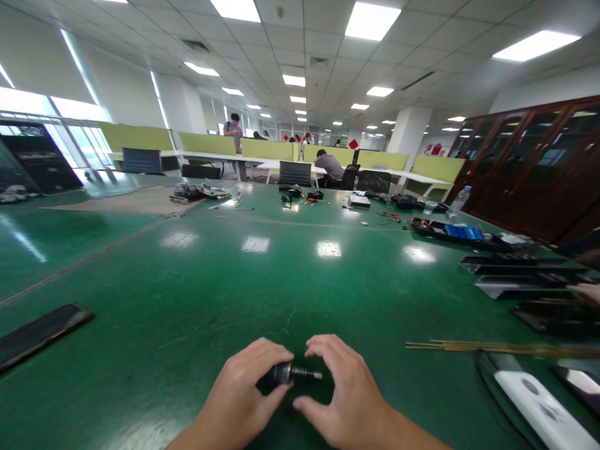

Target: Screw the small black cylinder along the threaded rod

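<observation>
My left hand (250,387) is closed around a dark cylindrical part with a thin metal shaft (300,373), just above the green tabletop (281,281). The shaft points to the right and ends in a pale tip. Its thicker black end is partly hidden by my fingers. To the right, my right hand (344,394) is curved with thumb and fingers apart, around the shaft's tip but with a visible gap to it. Nothing is held in that hand. The exact kind of the part cannot be made out.
A dark flat panel (42,334) lies at left. On the right are thin brass-coloured rods (473,346), a white power strip (539,400) with a black cable, and black metal channels (525,284). Another person's hand (588,292) shows at the right edge. A bottle (462,199) stands farther back.
</observation>
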Demonstrator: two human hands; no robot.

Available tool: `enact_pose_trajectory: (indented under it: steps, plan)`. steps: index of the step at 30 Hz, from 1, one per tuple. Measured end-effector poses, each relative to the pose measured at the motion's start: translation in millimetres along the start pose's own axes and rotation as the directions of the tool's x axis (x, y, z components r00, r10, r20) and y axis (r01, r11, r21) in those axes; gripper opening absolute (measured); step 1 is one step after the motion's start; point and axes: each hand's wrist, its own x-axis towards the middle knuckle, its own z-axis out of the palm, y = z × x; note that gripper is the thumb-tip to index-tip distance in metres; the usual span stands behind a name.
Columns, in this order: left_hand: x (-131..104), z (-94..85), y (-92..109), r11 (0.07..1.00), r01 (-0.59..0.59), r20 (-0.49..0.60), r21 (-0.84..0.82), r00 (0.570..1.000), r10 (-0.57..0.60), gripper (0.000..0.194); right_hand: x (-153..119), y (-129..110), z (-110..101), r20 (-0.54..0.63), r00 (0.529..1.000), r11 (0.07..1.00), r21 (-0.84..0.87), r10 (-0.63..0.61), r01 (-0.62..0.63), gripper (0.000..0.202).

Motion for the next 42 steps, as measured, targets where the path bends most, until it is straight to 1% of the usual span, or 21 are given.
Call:
enact_pose_trajectory:
  steps: [2, 4, 8, 12, 18, 27, 42]
  plan:
    - [0.6, -0.6, 0.9, 0.999, -0.031, 0.002, -0.008, 1.000, 0.031, 0.032, -0.1, -0.5, -0.3, 0.011, 1.000, 1.000, 0.020, -0.011, 0.011, 0.049]
    - [0.1, 0.4, 0.5, 0.999, -0.044, 0.010, -0.010, 0.999, 0.044, 0.033, 0.0, -1.0, 0.6, 0.028, 0.999, 0.999, 0.044, -0.022, 0.020, 0.047]
    - [-1.5, 3.7, -1.3, 0.999, -0.031, 0.015, -0.025, 0.999, 0.032, 0.037, 1.2, -0.1, 5.8, 0.056, 0.998, 0.995, 0.103, -0.022, 0.016, 0.037]
    - [-0.6, 4.7, -1.5, 0.999, -0.019, 0.018, -0.050, 1.000, 0.019, 0.037, 1.6, 3.4, 11.5, 0.075, 0.997, 0.991, 0.132, -0.022, 0.012, 0.029]
    - [-1.8, 6.6, -1.6, 0.997, -0.010, 0.020, -0.072, 1.000, 0.011, 0.036, 1.9, 7.1, 13.4, 0.068, 0.997, 0.990, 0.140, -0.032, 0.022, 0.022]
    - [-3.3, 8.2, -5.1, 0.996, -0.003, 0.031, -0.091, 1.000, 0.006, 0.041, 3.8, 6.5, 12.3, 0.101, 0.995, 0.991, 0.132, -0.010, -0.004, 0.013]
    - [-2.2, 6.9, -2.5, 0.995, 0.008, 0.041, -0.101, 0.999, -0.004, 0.035, 3.1, 8.2, 12.8, 0.093, 0.996, 0.996, 0.092, -0.012, 0.003, 0.007]
